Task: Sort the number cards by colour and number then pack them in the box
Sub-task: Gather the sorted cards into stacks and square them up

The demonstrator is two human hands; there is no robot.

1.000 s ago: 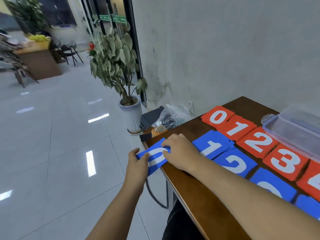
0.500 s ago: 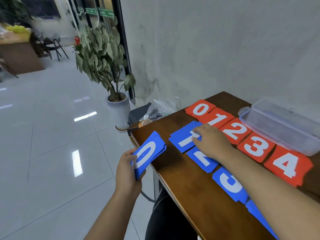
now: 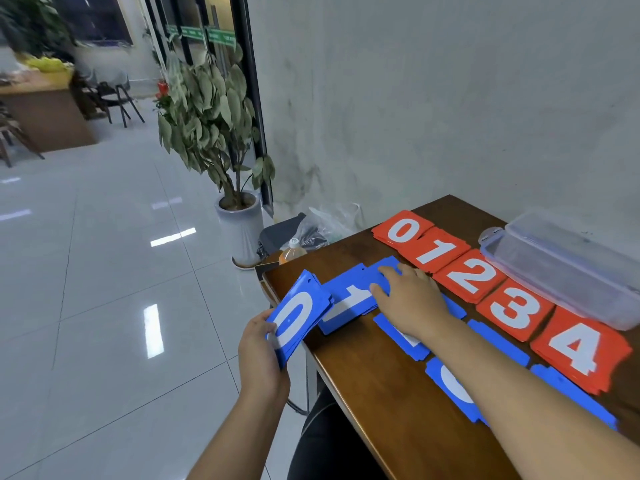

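Observation:
My left hand (image 3: 260, 355) grips a stack of blue 0 cards (image 3: 298, 313) just off the table's left edge. My right hand (image 3: 408, 299) lies with straight fingers on the blue 1 cards (image 3: 349, 301) on the brown table (image 3: 374, 403). More blue card piles (image 3: 450, 386) run under my right forearm, partly hidden. Red piles 0 (image 3: 401, 230), 1 (image 3: 433, 252), 2 (image 3: 467, 275), 3 (image 3: 512, 308) and 4 (image 3: 578, 351) lie in a row behind. The clear plastic box (image 3: 568, 268) stands against the wall at the right.
A potted plant (image 3: 221, 133) stands on the tiled floor left of the table. A plastic bag (image 3: 325, 223), a dark bag and a bottle with orange drink (image 3: 292, 252) sit by the table's far left corner. A grey wall runs behind the table.
My left hand has lifted the blue 0 stack off the table corner and brought it beside the blue 1 cards. My right hand went from the 0 stack onto the 1 cards.

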